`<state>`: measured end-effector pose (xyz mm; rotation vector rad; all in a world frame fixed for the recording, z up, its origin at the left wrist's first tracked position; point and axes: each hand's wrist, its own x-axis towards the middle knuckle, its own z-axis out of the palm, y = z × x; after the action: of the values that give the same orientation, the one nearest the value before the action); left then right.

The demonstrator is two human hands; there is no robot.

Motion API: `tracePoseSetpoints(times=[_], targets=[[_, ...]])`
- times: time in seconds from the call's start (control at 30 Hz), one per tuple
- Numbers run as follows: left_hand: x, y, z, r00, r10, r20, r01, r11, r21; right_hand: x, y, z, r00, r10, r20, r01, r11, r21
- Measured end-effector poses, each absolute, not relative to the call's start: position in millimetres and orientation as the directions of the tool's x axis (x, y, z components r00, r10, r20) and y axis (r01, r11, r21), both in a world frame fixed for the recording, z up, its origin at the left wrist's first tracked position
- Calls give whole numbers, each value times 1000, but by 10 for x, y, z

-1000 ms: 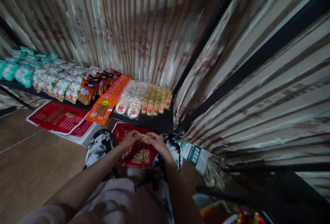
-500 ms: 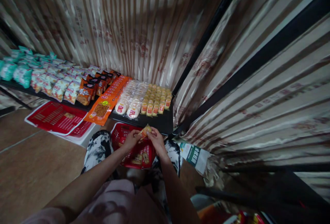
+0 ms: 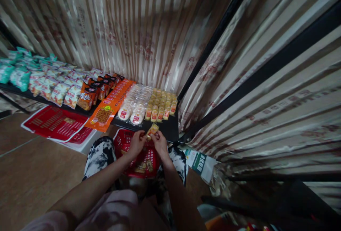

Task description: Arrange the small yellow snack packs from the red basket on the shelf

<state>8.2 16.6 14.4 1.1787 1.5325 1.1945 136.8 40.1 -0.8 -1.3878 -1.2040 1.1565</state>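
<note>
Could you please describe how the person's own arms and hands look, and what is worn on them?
The left hand and the right hand are bare, no glove, ring or watch to be seen. Both forearms are bare too. On the left arm a pale pink sleeve ends near the elbow; no sleeve shows on the right arm.

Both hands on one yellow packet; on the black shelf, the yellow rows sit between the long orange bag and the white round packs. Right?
Order's off: in the head view, the white round packs sit between the long orange bag and the yellow rows. Left hand and right hand on one packet: correct.
</note>
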Motion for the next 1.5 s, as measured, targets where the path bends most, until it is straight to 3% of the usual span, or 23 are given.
tracePoseSetpoints(times=[0.13, 0.23, 0.33, 0.63, 1.03, 1.3, 1.5], targets=[[64, 172, 102, -126, 969, 211, 482, -126, 867, 1354, 548, 96, 90, 996, 6, 283, -19, -959], [73, 192, 60, -16, 956, 294, 532, -241, 811, 1310, 649, 178, 99, 993, 57, 397, 13, -918], [76, 243, 45, -15, 943, 332, 583, -262, 769, 1268, 742, 226, 122, 989, 86, 466, 19, -884], [82, 452, 42, 125, 920, 372, 607, -367, 705, 1187, 914, 180, 167, 976, 139, 592, 14, -806], [106, 581, -10, 123, 934, 336, 577, -343, 741, 1104, 1105, 170, 145, 969, 199, 669, 53, -741], [109, 617, -19, 118, 937, 329, 597, -332, 730, 1099, 1092, 135, 157, 963, 221, 587, 89, -805], [119, 628, -51, 123, 944, 307, 689, -304, 658, 1142, 1043, 11, 103, 945, 311, 490, 224, -842]])
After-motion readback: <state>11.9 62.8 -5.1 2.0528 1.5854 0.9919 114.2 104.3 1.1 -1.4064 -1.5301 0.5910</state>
